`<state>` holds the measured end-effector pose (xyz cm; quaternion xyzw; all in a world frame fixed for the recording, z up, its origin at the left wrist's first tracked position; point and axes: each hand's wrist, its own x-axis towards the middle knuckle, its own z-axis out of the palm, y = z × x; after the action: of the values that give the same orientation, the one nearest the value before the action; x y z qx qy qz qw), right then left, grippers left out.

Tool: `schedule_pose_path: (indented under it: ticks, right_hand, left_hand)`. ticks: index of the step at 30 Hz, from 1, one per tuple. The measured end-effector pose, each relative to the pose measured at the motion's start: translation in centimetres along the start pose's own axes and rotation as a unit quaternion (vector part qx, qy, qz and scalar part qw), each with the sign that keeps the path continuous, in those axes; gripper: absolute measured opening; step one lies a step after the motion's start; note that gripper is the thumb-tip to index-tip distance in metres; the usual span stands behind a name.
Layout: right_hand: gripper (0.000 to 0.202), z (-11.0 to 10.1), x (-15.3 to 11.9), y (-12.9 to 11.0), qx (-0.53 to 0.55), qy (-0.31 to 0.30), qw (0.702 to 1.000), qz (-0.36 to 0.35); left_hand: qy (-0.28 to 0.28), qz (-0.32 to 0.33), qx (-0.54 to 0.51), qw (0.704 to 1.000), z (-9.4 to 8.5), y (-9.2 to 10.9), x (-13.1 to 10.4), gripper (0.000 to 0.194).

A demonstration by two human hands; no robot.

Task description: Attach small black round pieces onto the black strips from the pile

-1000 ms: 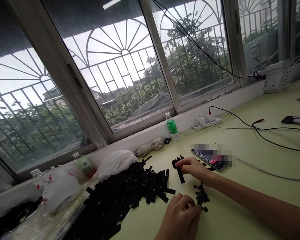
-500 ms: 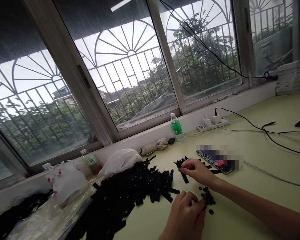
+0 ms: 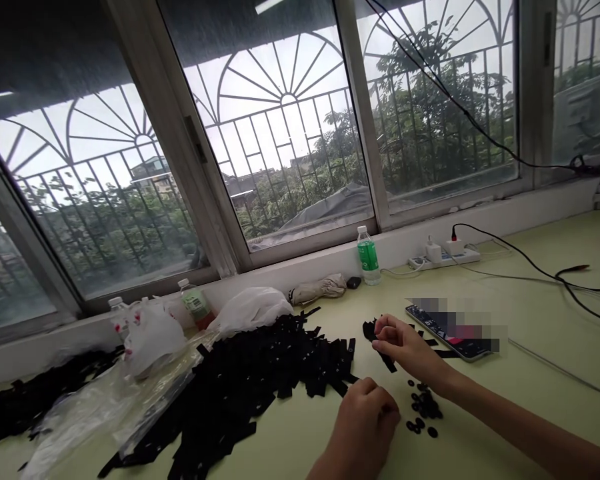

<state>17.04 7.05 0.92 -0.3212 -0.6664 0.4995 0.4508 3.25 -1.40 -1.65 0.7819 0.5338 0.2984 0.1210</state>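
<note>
My left hand point(image 3: 364, 421) rests low in the middle of the view, its fingers curled and the fingertips turned away. Whatever it may hold is hidden. Just right of it lies a loose cluster of small round black buttons point(image 3: 427, 405). Further up, my right hand point(image 3: 403, 347) hovers at a small stack of black fabric strips point(image 3: 369, 330), thumb and forefinger slightly apart beside them. More strips stick out from behind that hand. To the left spreads a big heap of black strips point(image 3: 275, 360), many with small pale marks.
A phone point(image 3: 450, 330) lies right of my right hand. Along the sill are a green-labelled bottle point(image 3: 369, 257), a folded umbrella point(image 3: 320, 288), a power strip point(image 3: 445, 257) with cables, plastic bags point(image 3: 155, 337) and another bottle point(image 3: 196, 303). Another dark heap point(image 3: 45, 400) sits far left.
My left hand has drawn back leftward from the buttons, and a few buttons now lie nearer to it. My right thumb and forefinger have parted a little. The view has shifted left.
</note>
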Motion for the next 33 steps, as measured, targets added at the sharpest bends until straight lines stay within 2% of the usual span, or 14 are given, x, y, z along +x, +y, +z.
schedule_pose_path:
  ticks: [4,11,14,21,24,26,29,33]
  right_hand:
    - [0.023,0.4,0.0,-0.2,-0.015,-0.028,0.999,0.022]
    - [0.033,1.0,-0.4,-0.5,0.010,-0.024,0.997,0.069]
    - [0.035,1.0,-0.6,-0.8,0.009,-0.023,0.996,0.091]
    - [0.033,0.4,-0.4,-0.3,0.060,-0.045,0.994,0.073]
    - [0.032,0.3,-0.3,-0.2,0.062,-0.045,0.994,0.072]
    - [0.032,0.4,-0.4,-0.2,0.047,-0.046,0.996,0.063]
    - [0.031,0.6,-0.4,-0.3,0.020,-0.041,0.999,0.030]
    - [0.026,1.0,-0.7,-0.1,-0.007,-0.045,0.999,-0.010]
  left_hand:
    - [-0.018,0.018,0.028,0.999,0.0,0.0,-0.1,0.017]
    - [-0.040,0.112,0.107,0.987,0.1,-0.1,0.0,0.020]
    - [-0.041,0.119,0.102,0.987,0.0,-0.1,-0.1,0.020]
    - [0.024,0.044,-0.029,0.998,-1.3,0.5,0.0,0.019]
    - [0.069,-0.024,-0.108,0.991,-1.9,0.2,0.4,0.012]
    - [0.097,-0.083,-0.192,0.973,-2.2,-0.2,0.6,0.014]
    - [0.124,-0.140,-0.320,0.929,-2.4,-0.8,1.0,0.023]
    - [0.156,-0.178,-0.389,0.890,-2.4,-1.5,1.3,0.030]
